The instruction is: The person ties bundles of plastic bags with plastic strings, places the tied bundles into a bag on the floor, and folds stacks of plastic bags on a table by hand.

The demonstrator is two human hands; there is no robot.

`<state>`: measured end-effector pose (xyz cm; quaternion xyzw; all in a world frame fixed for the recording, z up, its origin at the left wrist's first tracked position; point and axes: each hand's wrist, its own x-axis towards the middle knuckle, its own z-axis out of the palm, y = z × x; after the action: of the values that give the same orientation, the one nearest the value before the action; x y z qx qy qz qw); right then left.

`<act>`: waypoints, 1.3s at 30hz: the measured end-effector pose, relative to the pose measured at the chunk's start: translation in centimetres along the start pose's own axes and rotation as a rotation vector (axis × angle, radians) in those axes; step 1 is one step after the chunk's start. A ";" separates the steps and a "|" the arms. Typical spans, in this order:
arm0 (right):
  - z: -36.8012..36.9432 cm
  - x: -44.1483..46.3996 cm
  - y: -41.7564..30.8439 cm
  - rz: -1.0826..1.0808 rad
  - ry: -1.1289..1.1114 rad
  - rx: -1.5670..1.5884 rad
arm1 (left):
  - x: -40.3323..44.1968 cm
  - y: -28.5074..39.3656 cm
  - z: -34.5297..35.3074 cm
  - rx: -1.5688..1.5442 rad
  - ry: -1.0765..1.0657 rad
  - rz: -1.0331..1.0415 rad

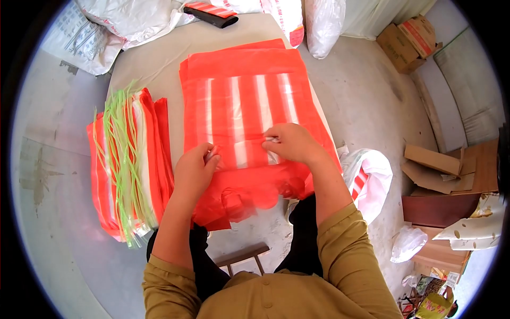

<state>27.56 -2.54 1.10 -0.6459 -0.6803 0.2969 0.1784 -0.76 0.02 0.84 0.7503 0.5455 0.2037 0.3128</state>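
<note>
A stack of red plastic sheets with white stripes (236, 101) lies on the beige-covered table (154, 58), its near edge hanging loosely over the front. My left hand (199, 167) is closed on the top sheet at the left, fingertips pinched together. To the right, my right hand (289, 142) pinches the same sheet near a white stripe. Between the two hands the striped plastic lies slightly creased. Left of the stack is a folded pile of red and white plastic (156, 154), with a bundle of green strings (125, 159) draped over it.
White sacks (133, 21) stand behind the table, near a black object with a striped top (212, 16). At right on the floor are a white bag (372, 181), cardboard boxes (406, 42) and opened cartons (446, 170). A small stool (244, 256) is below.
</note>
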 end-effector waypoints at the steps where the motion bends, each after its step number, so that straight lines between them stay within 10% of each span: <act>1: 0.3 -0.1 0.5 -0.010 0.039 0.041 | 0.1 0.0 0.0 0.001 -0.004 -0.012; 39: -1.5 -5.2 5.1 0.266 0.161 -0.036 | 1.4 -2.1 -0.2 0.071 0.064 -0.115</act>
<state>32.98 -7.44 -0.23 -0.7553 -0.5773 0.2528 0.1797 -1.88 1.83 -0.53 0.7216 0.6044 0.1898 0.2794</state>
